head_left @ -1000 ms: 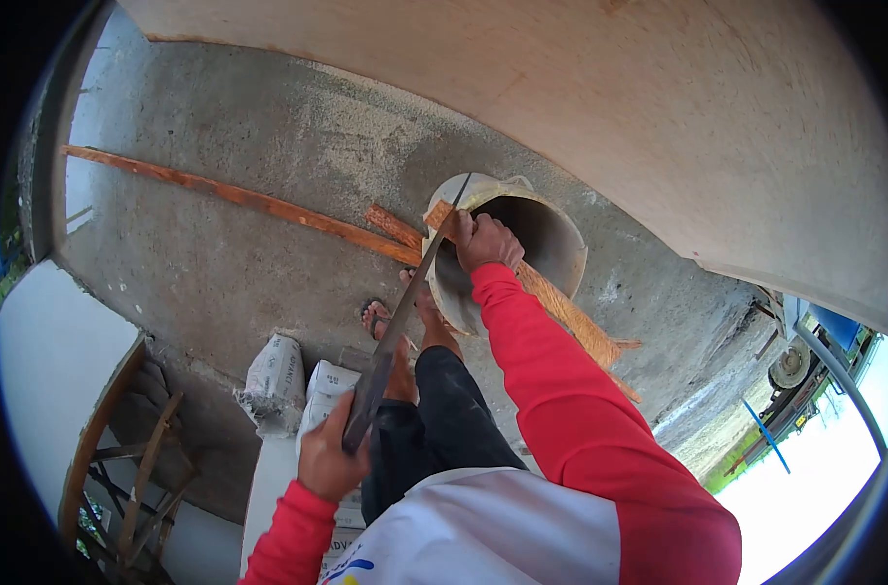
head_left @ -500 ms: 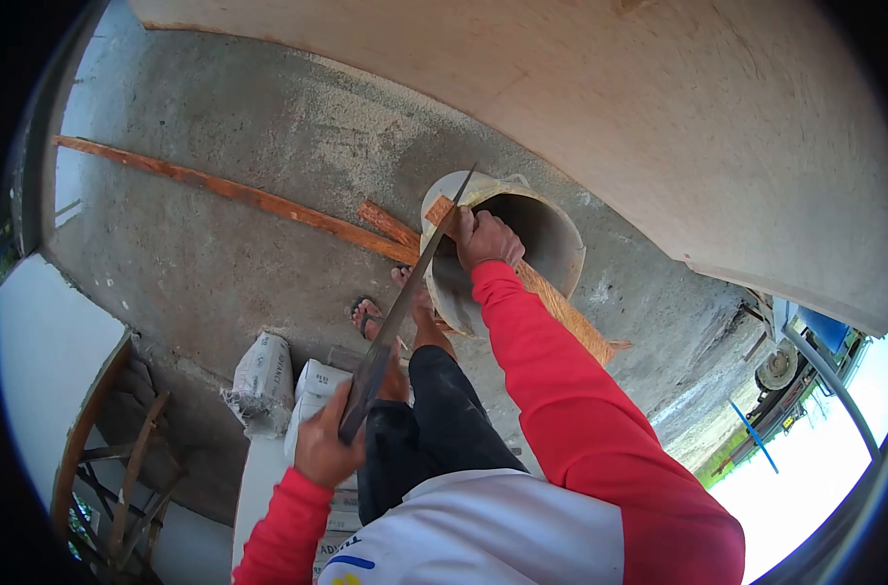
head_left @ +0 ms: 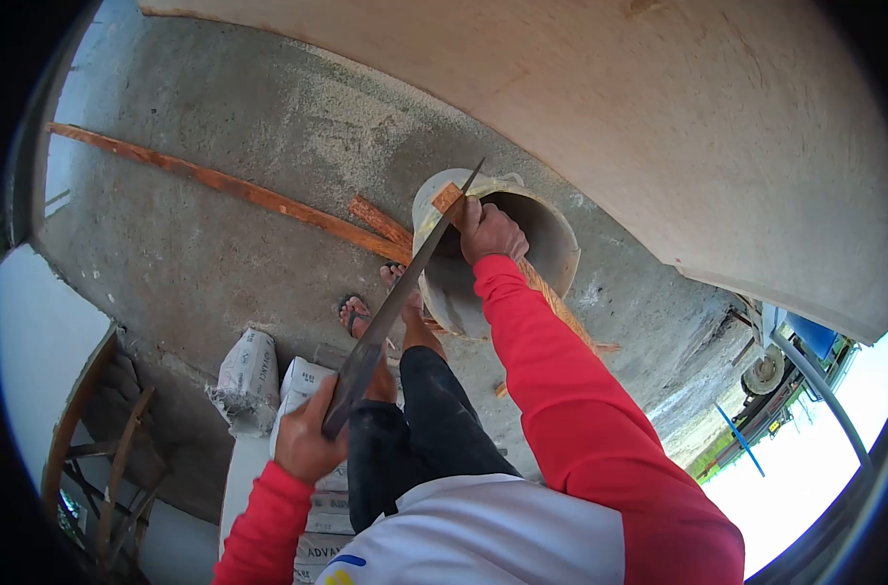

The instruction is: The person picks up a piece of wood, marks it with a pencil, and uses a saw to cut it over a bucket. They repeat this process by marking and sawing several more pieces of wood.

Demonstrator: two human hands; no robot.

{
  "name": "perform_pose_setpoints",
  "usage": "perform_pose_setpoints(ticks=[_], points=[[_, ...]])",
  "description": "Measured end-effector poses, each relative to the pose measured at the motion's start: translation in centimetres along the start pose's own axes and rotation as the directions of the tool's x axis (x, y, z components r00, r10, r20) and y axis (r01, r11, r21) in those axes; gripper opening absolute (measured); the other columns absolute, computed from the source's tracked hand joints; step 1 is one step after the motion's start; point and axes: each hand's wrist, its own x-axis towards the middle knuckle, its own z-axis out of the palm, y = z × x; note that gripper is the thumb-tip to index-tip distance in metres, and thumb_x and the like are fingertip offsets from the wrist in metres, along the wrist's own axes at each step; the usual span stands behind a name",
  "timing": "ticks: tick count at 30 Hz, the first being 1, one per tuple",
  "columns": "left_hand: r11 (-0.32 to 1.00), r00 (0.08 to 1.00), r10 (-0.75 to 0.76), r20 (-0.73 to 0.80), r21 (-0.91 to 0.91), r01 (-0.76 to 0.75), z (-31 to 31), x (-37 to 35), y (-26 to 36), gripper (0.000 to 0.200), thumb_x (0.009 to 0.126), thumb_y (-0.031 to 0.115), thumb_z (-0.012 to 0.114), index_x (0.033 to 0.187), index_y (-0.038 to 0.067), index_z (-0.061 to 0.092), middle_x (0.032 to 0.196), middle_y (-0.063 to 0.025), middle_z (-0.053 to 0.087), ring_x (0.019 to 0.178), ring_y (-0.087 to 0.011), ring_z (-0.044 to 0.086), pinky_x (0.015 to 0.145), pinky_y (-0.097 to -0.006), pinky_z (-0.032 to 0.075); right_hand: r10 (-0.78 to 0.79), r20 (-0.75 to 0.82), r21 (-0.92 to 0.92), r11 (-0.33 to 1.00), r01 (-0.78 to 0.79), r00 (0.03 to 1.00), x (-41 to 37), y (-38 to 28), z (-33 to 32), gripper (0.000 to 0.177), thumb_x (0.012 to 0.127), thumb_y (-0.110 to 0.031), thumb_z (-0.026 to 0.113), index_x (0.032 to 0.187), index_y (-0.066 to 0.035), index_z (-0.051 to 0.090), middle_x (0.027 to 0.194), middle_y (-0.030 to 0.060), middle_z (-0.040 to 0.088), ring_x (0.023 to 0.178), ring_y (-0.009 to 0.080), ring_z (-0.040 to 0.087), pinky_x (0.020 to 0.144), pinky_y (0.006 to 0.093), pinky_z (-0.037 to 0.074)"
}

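Observation:
My left hand [head_left: 309,436] grips the rear end of a handsaw [head_left: 397,304], its fingers wrapped round the handle, which is mostly hidden. The long dark blade slants up and away to the bucket, crossing a wooden board [head_left: 447,198] near its end. Pressed on that board, just right of the blade, is my right hand [head_left: 493,234], closed round it. The board lies across the mouth of a large pale bucket [head_left: 563,249]; its other end passes under my right forearm.
A long reddish plank [head_left: 219,183] and a shorter wood piece [head_left: 380,218] lie on the concrete floor [head_left: 210,107] to the left. A crumpled sack [head_left: 250,370] and stacked bags [head_left: 322,522] are by my left arm. A big plywood sheet [head_left: 600,88] spans the far side.
My left hand has drawn the handsaw back, down and to the left. My right hand stays on the board, and the whole view has shifted slightly.

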Motion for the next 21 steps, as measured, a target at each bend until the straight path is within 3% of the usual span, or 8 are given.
perform_pose_setpoints(ticks=[2, 4, 7, 11, 14, 17, 20, 21], points=[[0.996, 0.996, 0.066, -0.057, 0.057, -0.063, 5.2, 10.3, -0.8, 0.054, 0.080, 0.012, 0.067, 0.130, 0.000, 0.051, 0.091, -0.0249, 0.068, 0.085, -0.0409, 0.067, 0.077, -0.0457, 0.052, -0.023, -0.002, 0.009, 1.000, 0.023, 1.000, 0.3, 0.5, 0.5, 0.055, 0.093, -0.057, 0.041, 0.080, -0.010, 0.066, 0.086, 0.0168, 0.069, 0.083, 0.0383, 0.066, 0.073, 0.0505, 0.050], [1.000, 1.000, 0.011, -0.024, -0.009, -0.011, 7.3, 16.6, 1.1, 0.056, 0.081, 0.015, 0.068, 0.131, 0.000, 0.050, 0.090, -0.0238, 0.068, 0.086, -0.0402, 0.066, 0.082, -0.0460, 0.050, -0.019, 0.033, 0.002, 1.000, 0.019, 0.999, 0.0, 0.2, 0.0, 0.055, 0.093, -0.057, 0.040, 0.080, -0.010, 0.066, 0.086, 0.0175, 0.068, 0.082, 0.0384, 0.066, 0.072, 0.0505, 0.050], [0.994, 0.990, 0.101, -0.101, 0.059, -0.095, 4.9, 9.2, 1.5, 0.057, 0.079, 0.012, 0.069, 0.131, -0.002, 0.050, 0.088, -0.0250, 0.067, 0.080, -0.0409, 0.066, 0.073, -0.0459, 0.052, -0.026, 0.059, 0.029, 0.999, 0.024, 0.998, 0.2, 0.4, 0.0, 0.056, 0.094, -0.057, 0.040, 0.080, -0.009, 0.066, 0.086, 0.0183, 0.068, 0.082, 0.0381, 0.066, 0.071, 0.0506, 0.051], [0.996, 0.996, -0.082, 0.021, 0.048, 0.080, -3.1, -5.8, 3.8, 0.054, 0.076, -0.001, 0.064, 0.128, -0.006, 0.050, 0.099, -0.0277, 0.067, 0.087, -0.0387, 0.070, 0.076, -0.0394, 0.057, -0.028, -0.002, 0.037, 0.999, 0.028, 1.000, -0.1, 0.3, -0.1, 0.057, 0.094, -0.057, 0.040, 0.080, -0.008, 0.066, 0.085, 0.0172, 0.068, 0.081, 0.0380, 0.066, 0.072, 0.0507, 0.051], [0.998, 1.000, 0.001, -0.012, 0.056, 0.000, -0.7, -0.7, 2.6, 0.055, 0.076, 0.001, 0.066, 0.128, -0.006, 0.051, 0.098, -0.0268, 0.068, 0.083, -0.0385, 0.070, 0.074, -0.0413, 0.056, -0.024, 0.010, 0.060, 0.998, 0.024, 1.000, 0.0, 0.3, 0.0, 0.057, 0.094, -0.057, 0.041, 0.081, -0.008, 0.066, 0.085, 0.0172, 0.068, 0.081, 0.0382, 0.066, 0.072, 0.0509, 0.051], [0.995, 0.997, 0.038, -0.061, 0.097, -0.032, 6.5, 14.2, 1.8, 0.059, 0.081, 0.014, 0.068, 0.134, 0.001, 0.047, 0.094, -0.0187, 0.069, 0.084, -0.0384, 0.065, 0.077, -0.0457, 0.049, -0.033, 0.022, 0.050, 0.998, 0.031, 0.999, 0.0, 0.3, -0.1, 0.057, 0.094, -0.058, 0.040, 0.082, -0.008, 0.066, 0.085, 0.0180, 0.068, 0.082, 0.0381, 0.066, 0.072, 0.0505, 0.051], [0.992, 0.998, -0.061, 0.009, 0.108, 0.060, 6.0, 15.2, 4.1, 0.057, 0.080, 0.011, 0.069, 0.132, 0.000, 0.049, 0.094, -0.0199, 0.069, 0.082, -0.0387, 0.066, 0.075, -0.0462, 0.049, -0.042, 0.025, 0.034, 0.999, 0.041, 0.999, 0.0, 0.4, -0.2, 0.056, 0.094, -0.057, 0.042, 0.082, -0.008, 0.066, 0.084, 0.0180, 0.068, 0.081, 0.0378, 0.066, 0.070, 0.0501, 0.051], [0.996, 0.997, 0.043, -0.062, 0.075, -0.039, 4.4, 11.9, 3.8, 0.057, 0.078, 0.009, 0.069, 0.130, -0.002, 0.049, 0.091, -0.0244, 0.067, 0.079, -0.0421, 0.066, 0.071, -0.0465, 0.052, -0.049, 0.016, 0.044, 0.998, 0.048, 0.999, 0.2, 0.2, -0.1, 0.055, 0.094, -0.056, 0.042, 0.082, -0.008, 0.066, 0.084, 0.0177, 0.068, 0.080, 0.0377, 0.066, 0.070, 0.0500, 0.051]])
